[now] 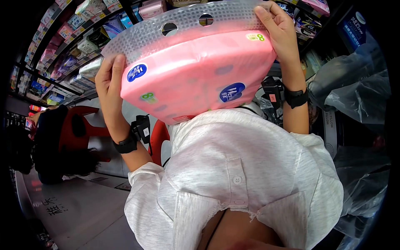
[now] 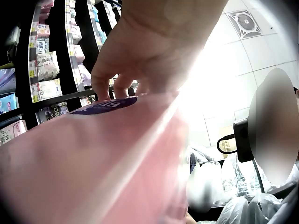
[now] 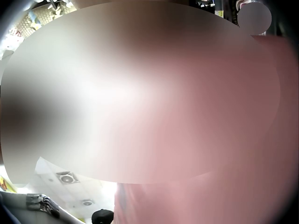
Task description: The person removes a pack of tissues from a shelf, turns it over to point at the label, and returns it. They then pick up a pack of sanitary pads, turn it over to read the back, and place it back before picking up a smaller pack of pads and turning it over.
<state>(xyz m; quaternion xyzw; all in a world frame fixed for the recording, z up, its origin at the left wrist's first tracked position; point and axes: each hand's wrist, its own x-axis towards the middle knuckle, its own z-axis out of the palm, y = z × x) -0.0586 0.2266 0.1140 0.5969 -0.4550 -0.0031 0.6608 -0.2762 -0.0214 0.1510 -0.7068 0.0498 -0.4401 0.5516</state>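
I hold a large pink pack of tissue rolls up in front of store shelves with both hands. It has blue round logos and a clear dotted handle strip with holes along its top. My left hand grips the pack's left end, fingers curled over the edge beside a blue logo. In the left wrist view, the left hand clasps the pink pack from above. My right hand grips the top right corner, thumb on the strip. The right wrist view is mostly blurred, with pink wrapping at its right.
Shelves of packaged goods fill the upper left, and shelves also show behind my left hand. A red chair stands low at the left on the grey floor. Bulky goods in clear plastic bags are stacked at the right.
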